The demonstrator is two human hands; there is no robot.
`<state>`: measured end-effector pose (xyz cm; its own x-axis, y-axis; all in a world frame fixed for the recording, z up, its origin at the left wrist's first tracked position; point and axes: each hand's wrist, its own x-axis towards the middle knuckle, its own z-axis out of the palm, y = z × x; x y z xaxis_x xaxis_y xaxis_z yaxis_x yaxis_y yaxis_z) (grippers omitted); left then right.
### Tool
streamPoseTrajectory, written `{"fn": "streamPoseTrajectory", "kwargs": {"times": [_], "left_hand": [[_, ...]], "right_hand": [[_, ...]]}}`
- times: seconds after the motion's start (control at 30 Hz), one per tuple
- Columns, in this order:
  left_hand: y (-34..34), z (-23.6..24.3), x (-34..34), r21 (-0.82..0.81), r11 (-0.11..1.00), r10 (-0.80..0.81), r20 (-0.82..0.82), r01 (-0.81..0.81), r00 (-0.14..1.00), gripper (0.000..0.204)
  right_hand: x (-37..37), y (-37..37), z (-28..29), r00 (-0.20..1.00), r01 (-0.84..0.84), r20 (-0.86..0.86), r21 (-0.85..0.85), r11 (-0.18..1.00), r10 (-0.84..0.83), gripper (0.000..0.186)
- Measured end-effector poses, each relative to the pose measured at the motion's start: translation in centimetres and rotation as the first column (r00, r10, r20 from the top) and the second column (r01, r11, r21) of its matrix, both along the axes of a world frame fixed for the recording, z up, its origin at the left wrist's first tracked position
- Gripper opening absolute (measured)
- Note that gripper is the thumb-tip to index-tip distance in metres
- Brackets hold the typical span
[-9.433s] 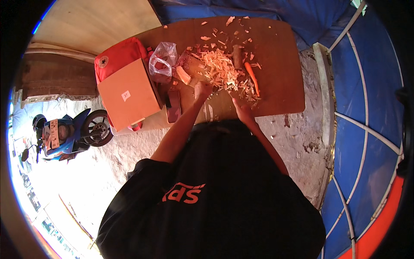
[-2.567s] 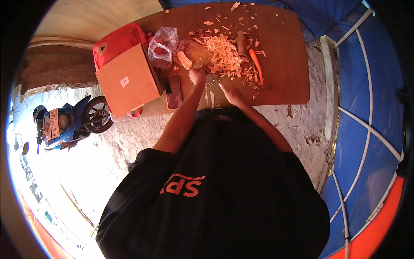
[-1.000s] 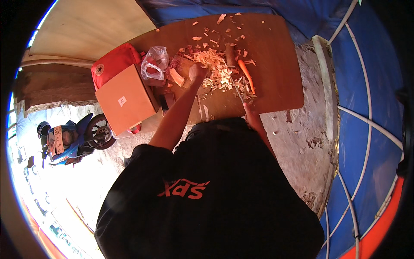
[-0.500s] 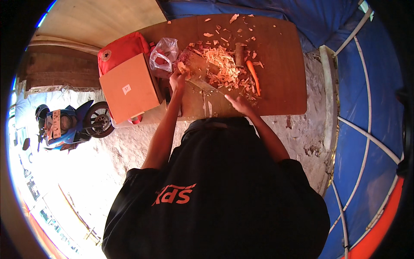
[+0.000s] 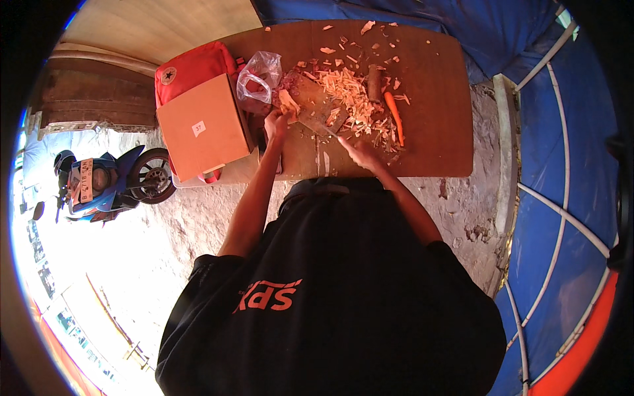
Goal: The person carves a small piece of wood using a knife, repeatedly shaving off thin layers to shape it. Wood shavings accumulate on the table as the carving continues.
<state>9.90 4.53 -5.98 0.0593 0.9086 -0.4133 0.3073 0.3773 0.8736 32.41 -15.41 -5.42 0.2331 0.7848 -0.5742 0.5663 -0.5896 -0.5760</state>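
My left hand (image 5: 276,124) is closed on a pale, uneven piece (image 5: 288,101) whose kind I cannot make out, at the near left of the cutting board (image 5: 316,98). In my right hand (image 5: 362,154) is the handle of a knife (image 5: 316,125). Its broad blade points left toward the piece, low over the board's near edge. A heap of pale chopped strips (image 5: 353,92) covers the board's right side and spills onto the table. Beyond my right hand lie an orange carrot (image 5: 395,119) and a brown cylindrical piece (image 5: 374,84).
Left of the board stands a clear plastic bag (image 5: 259,84). A cardboard box (image 5: 206,129) leans over a red bag (image 5: 195,71) at the table's left end. Scraps dot the brown table (image 5: 436,125). A motorbike (image 5: 109,181) is parked at left; blue tarpaulin (image 5: 548,152) hangs at right.
The knife's blade has turned slightly and now lies a little farther from the table's near edge. The pale piece shows more above my left hand. The whole view has shifted slightly.
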Motion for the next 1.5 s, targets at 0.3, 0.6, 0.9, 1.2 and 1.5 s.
{"fn": "streamPoseTrajectory", "kwargs": {"times": [0.3, 0.6, 0.9, 1.2, 1.5], "left_hand": [[-0.2, 0.2, -0.2, -0.01, 0.999, -0.033, 0.026, 0.033, 0.999, 0.03], [0.1, -2.7, 1.0, -0.031, 0.997, -0.07, 0.073, 0.073, 0.995, 0.031], [0.1, -2.2, 1.6, 0.0, 0.998, -0.062, 0.047, 0.062, 0.997, 0.028], [1.0, -3.7, 1.5, 0.018, 1.0, -0.003, -0.002, 0.003, 1.0, 0.03], [-1.4, -3.7, 7.2, -0.215, 0.961, -0.104, 0.305, 0.175, 0.947, 0.023]], "right_hand": [[5.6, 0.7, -0.4, 0.927, 0.372, 0.059, -0.034, 0.928, -0.369, 0.091], [-0.2, -1.5, 0.9, 0.995, 0.089, 0.057, -0.048, 0.995, -0.086, 0.092], [2.1, 0.9, 2.6, 0.979, 0.205, 0.036, -0.096, 0.974, -0.202, 0.096], [2.7, 2.4, 1.3, 0.947, 0.321, 0.037, -0.037, 0.946, -0.32, 0.095], [2.6, -0.9, 2.4, 0.877, 0.427, -0.196, -0.098, 0.899, -0.438, 0.084]]}}
